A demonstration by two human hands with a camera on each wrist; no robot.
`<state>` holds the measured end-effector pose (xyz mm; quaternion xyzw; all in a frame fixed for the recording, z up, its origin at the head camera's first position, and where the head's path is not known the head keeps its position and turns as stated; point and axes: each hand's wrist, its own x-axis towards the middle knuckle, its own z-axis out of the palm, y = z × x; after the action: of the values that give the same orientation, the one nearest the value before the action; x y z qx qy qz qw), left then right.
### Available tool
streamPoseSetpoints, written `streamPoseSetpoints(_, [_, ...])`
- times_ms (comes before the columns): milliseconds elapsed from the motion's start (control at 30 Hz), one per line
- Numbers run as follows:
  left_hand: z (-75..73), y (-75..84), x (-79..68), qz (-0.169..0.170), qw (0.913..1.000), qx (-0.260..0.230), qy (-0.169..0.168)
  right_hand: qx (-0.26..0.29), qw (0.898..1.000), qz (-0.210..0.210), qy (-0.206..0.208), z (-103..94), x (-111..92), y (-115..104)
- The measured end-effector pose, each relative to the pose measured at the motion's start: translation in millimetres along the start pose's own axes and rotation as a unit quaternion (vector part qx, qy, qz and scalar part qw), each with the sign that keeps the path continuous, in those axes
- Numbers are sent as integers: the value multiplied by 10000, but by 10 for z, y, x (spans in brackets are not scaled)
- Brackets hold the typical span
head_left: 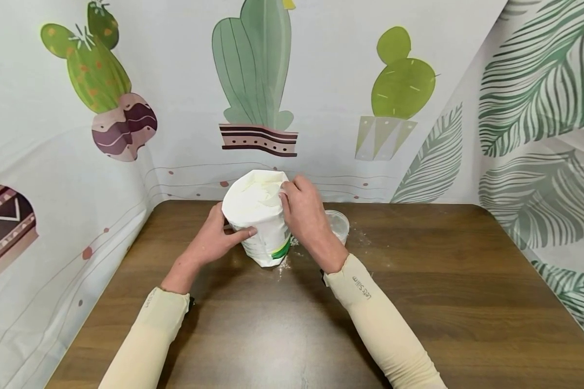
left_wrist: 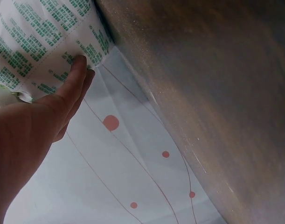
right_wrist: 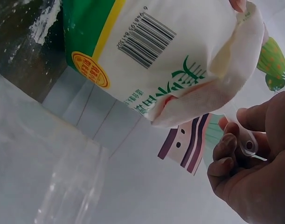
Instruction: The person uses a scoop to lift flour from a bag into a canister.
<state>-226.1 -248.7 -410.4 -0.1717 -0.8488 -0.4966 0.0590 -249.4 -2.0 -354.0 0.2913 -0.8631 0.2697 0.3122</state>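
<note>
A white flour bag (head_left: 266, 235) with green and yellow print stands open at the top on the table, white powder (head_left: 260, 192) showing inside. My left hand (head_left: 213, 237) grips its left side, thumb across the front and fingers along the far side. At the bag's right rim, my right hand (head_left: 307, 210) pinches the handle of a white plastic spoon (right_wrist: 247, 141). A hole shows at the handle's end; the spoon's head is hidden in the bag. Just right of the bag, partly behind the right hand, is a clear plastic tub (head_left: 339, 222).
Spilled white powder (head_left: 283, 266) lies on the brown wooden table (head_left: 272, 329) by the bag's base, with fainter traces right of the tub. A cloth backdrop (head_left: 321, 81) with cactus and leaf prints hangs along the table's back edge and at both sides.
</note>
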Motion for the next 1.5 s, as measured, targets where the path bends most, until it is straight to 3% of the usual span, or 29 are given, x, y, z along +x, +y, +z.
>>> streamPoseSetpoints(200, [-1,6,13,124,9999,-28,11,55,10000,15,71,37,-1,-1])
streamPoseSetpoints(833, [15,-8,20,91,9998,-203,-9,184,9995,-55,244,167,-20,8])
streamPoseSetpoints(1167, [-22,307,-20,155,9993,-330,-103,248,9994,105,238,176,-37,8])
streamPoseSetpoints(1500, [14,4,32,274,9993,-235,9,507,9977,291,336,146,-41,16])
